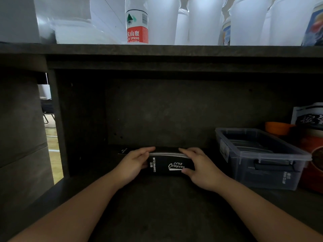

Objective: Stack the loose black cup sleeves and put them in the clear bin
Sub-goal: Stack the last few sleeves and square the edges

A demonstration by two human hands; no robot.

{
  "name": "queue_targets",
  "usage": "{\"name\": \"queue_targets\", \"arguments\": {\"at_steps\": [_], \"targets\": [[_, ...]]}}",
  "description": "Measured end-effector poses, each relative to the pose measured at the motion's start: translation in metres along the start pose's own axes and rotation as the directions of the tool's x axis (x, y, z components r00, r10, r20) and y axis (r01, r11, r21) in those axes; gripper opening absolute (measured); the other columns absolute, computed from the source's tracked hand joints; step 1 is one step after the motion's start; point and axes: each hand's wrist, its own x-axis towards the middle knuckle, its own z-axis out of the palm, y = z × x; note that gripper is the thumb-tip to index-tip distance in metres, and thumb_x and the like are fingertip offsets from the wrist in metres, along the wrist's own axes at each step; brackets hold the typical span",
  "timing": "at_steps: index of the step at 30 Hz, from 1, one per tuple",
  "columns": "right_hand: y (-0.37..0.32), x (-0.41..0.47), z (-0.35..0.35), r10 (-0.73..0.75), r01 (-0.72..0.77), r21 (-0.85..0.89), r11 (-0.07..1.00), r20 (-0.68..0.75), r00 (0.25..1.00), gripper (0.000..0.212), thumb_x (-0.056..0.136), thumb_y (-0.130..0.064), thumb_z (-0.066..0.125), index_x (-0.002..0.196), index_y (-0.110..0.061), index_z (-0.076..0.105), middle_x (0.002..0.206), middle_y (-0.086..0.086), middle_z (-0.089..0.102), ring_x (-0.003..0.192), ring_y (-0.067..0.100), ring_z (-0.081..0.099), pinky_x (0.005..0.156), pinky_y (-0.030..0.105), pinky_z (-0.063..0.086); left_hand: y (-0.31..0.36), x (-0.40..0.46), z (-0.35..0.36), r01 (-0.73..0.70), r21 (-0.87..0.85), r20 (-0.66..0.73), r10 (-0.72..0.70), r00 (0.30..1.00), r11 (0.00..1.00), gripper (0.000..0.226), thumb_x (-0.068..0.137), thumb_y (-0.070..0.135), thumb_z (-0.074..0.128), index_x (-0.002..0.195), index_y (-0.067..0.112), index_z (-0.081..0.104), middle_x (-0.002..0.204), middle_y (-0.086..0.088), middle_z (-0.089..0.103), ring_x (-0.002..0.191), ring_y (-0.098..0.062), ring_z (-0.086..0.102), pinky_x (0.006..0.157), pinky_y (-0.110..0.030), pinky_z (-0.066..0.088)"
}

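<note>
- I look down from the head camera into a dark shelf recess, with both of my bare forearms reaching forward along the shelf.
- My left hand (134, 162) and right hand (197, 165) hold 1 stack of black cup sleeves (168, 164) between them, standing on edge on the shelf near the back wall.
- The left fingers curl over the stack's top left corner. The right fingers lie along its top edge and the thumb presses the printed front face, which reads "Camping Club" in white.
- I judge the 2 hands squeeze from both ends so the thin white edges at the top line up before the stack travels.
- 1 loose black sleeve (124, 151) peeks out just behind my left hand, apart from the stack. It probably still needs gathering.
- The clear bin (225, 151) sits to the right of my right hand, lid off, with dark sleeves already lying inside; I cannot count them.
- Its nearness suits a short sideways carry, I think.
- On the counter above stand a water bottle (137, 23) with a red label and rows of frosted plastic cups (204, 20).
- Behind the bin are an orange bowl (277, 128) and a printed packet (309, 117).
</note>
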Motion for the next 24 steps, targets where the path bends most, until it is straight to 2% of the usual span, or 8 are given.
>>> {"name": "queue_targets", "arguments": {"at_steps": [6,11,14,16,18,20,22,24], "targets": [[0.000,0.001,0.000,-0.005,0.004,-0.037,0.999,-0.015,1.000,0.068,0.087,-0.026,0.068,0.146,-0.030,0.035,0.143,-0.005,0.041,0.131,0.012,0.040,0.112,0.024,0.030,0.006,-0.003,-0.003,-0.010,-0.017,-0.075,0.008,0.997,1.000,0.031,0.105,0.024,0.036,0.125,0.021,0.060,0.119,-0.002,0.067,0.114,-0.016,0.062,0.098,-0.028,0.047],[0.000,-0.001,0.000,-0.017,0.017,-0.057,0.998,-0.003,1.000,0.061,0.083,-0.025,0.072,0.136,-0.034,0.044,0.129,-0.006,0.049,0.120,0.011,0.048,0.104,0.024,0.036,-0.003,-0.003,-0.010,-0.043,0.207,0.047,0.034,0.998,0.977,0.045,0.084,0.066,0.052,0.117,0.038,0.064,0.120,0.011,0.068,0.116,-0.005,0.061,0.107,-0.038,0.044],[-0.001,-0.001,-0.001,-0.011,0.011,-0.046,0.999,-0.008,1.000,0.054,0.083,-0.025,0.072,0.129,-0.036,0.047,0.122,-0.008,0.050,0.115,0.009,0.049,0.101,0.024,0.039,-0.002,-0.002,-0.008,-0.071,0.302,0.024,0.067,0.997,0.951,0.032,0.097,0.046,0.049,0.119,0.031,0.066,0.116,0.012,0.069,0.113,-0.003,0.061,0.107,-0.034,0.043],[-0.002,-0.001,-0.002,-0.007,0.007,-0.039,0.999,0.003,1.000,0.048,0.083,-0.024,0.071,0.123,-0.038,0.048,0.119,-0.009,0.050,0.112,0.008,0.050,0.099,0.026,0.042,0.001,-0.001,-0.011,-0.064,0.400,-0.104,0.114,0.988,0.914,0.033,0.101,0.039,0.044,0.122,0.026,0.066,0.119,0.009,0.068,0.115,-0.007,0.059,0.105,-0.027,0.041],[-0.002,-0.001,-0.003,-0.004,0.005,-0.044,0.999,0.009,1.000,0.045,0.083,-0.025,0.071,0.119,-0.039,0.048,0.117,-0.010,0.050,0.110,0.007,0.051,0.097,0.027,0.043,-0.001,0.002,-0.021,0.052,0.565,-0.253,0.113,0.961,0.823,0.040,0.102,0.039,0.042,0.136,0.022,0.055,0.135,-0.001,0.059,0.128,-0.017,0.051,0.107,-0.030,0.037],[-0.003,-0.001,-0.004,-0.009,0.009,-0.050,0.999,0.009,1.000,0.045,0.083,-0.025,0.072,0.119,-0.038,0.048,0.117,-0.010,0.051,0.110,0.007,0.051,0.096,0.026,0.044,-0.008,0.004,-0.031,0.238,0.785,-0.299,0.013,0.954,0.571,0.055,0.100,0.047,0.042,0.149,0.024,0.034,0.156,-0.004,0.034,0.143,-0.025,0.028,0.114,-0.037,0.024],[-0.003,-0.002,-0.005,-0.009,0.010,-0.053,0.999,0.016,1.000,0.044,0.083,-0.025,0.072,0.119,-0.037,0.049,0.117,-0.010,0.051,0.110,0.007,0.051,0.096,0.026,0.044,-0.014,0.007,-0.036,0.336,0.871,-0.305,-0.141,0.942,0.358,0.068,0.097,0.060,0.034,0.155,0.030,0.016,0.164,0.001,0.006,0.149,-0.028,0.004,0.118,-0.043,0.010],[-0.003,-0.002,-0.005,-0.011,0.012,-0.053,0.999,0.016,1.000,0.044,0.083,-0.024,0.072,0.118,-0.036,0.049,0.117,-0.009,0.051,0.109,0.007,0.051,0.097,0.028,0.044,-0.018,0.010,-0.036,0.341,0.888,-0.284,-0.215,0.935,0.310,0.070,0.096,0.063,0.026,0.156,0.031,0.007,0.164,0.005,-0.001,0.150,-0.027,-0.003,0.119,-0.044,0.004]]}}
